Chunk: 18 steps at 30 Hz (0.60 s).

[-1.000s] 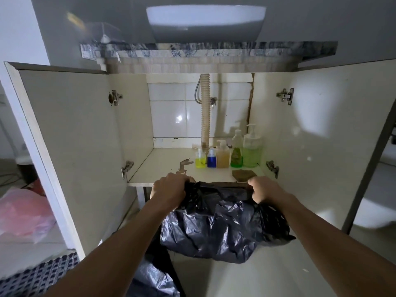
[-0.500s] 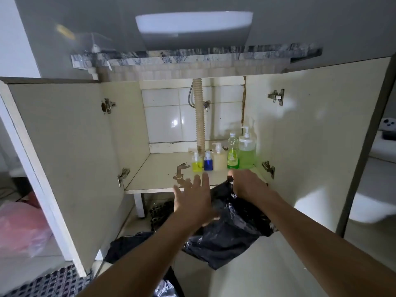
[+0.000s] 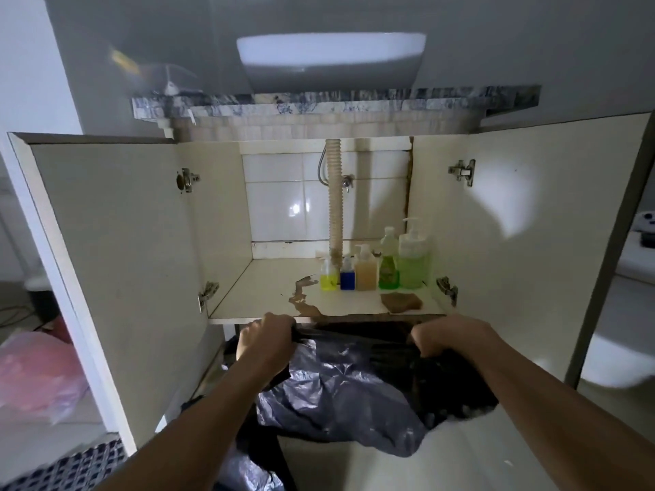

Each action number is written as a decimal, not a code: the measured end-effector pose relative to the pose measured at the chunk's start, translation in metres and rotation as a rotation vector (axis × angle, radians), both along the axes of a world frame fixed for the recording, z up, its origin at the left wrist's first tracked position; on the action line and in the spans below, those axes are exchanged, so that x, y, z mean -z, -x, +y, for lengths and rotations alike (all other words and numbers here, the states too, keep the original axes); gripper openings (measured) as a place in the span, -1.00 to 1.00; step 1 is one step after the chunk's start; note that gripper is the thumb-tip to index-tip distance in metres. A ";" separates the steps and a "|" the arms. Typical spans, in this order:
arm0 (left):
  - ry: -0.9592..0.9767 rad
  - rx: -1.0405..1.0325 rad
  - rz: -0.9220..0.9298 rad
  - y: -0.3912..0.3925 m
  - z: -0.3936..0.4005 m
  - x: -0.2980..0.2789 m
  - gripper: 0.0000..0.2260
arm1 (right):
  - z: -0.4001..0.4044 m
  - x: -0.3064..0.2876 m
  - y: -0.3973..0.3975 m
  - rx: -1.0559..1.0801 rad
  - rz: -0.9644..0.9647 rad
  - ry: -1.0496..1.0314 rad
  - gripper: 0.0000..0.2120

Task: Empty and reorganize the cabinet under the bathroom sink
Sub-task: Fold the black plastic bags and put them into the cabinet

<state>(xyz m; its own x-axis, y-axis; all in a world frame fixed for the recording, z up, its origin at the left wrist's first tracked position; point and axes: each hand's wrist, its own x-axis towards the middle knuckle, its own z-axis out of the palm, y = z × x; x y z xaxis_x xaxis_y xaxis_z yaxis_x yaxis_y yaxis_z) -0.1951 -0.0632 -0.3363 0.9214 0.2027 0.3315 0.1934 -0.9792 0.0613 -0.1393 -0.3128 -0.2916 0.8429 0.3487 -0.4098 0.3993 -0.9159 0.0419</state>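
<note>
A black plastic bag (image 3: 354, 388) hangs in front of the open under-sink cabinet (image 3: 269, 292). My left hand (image 3: 264, 343) grips the bag's top edge on the left, and my right hand (image 3: 448, 336) grips it on the right, stretching the rim just below the shelf's front edge. On the shelf, at the back right, stand several bottles in a row: a small yellow one (image 3: 328, 274), a blue one (image 3: 347, 276), an amber pump bottle (image 3: 365, 269), a green bottle (image 3: 388, 260) and a large green pump bottle (image 3: 414, 255). A brown sponge (image 3: 401, 301) lies near the shelf front.
Both cabinet doors stand wide open, left (image 3: 117, 264) and right (image 3: 514, 242). A ribbed drain hose (image 3: 334, 196) runs down the back wall. More black bag material (image 3: 248, 469) lies on the floor. A pink bag (image 3: 35, 377) lies at the left, a patterned mat (image 3: 71, 466) at the bottom left.
Half a second ago my left hand was open and off the bag; now it grips the bag's left edge again. Both hands hold the rim spread below the shelf.
</note>
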 end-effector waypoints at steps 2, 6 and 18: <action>-0.046 0.037 0.023 0.001 -0.005 -0.003 -0.82 | -0.003 -0.001 -0.003 0.024 0.001 -0.013 -0.66; -0.041 0.095 0.005 0.000 -0.014 -0.015 -0.82 | -0.009 -0.019 0.006 0.075 -0.147 -0.165 -0.60; -0.019 -0.031 0.041 0.002 -0.003 -0.028 -0.80 | 0.046 0.042 0.047 0.080 -0.455 -0.166 -0.36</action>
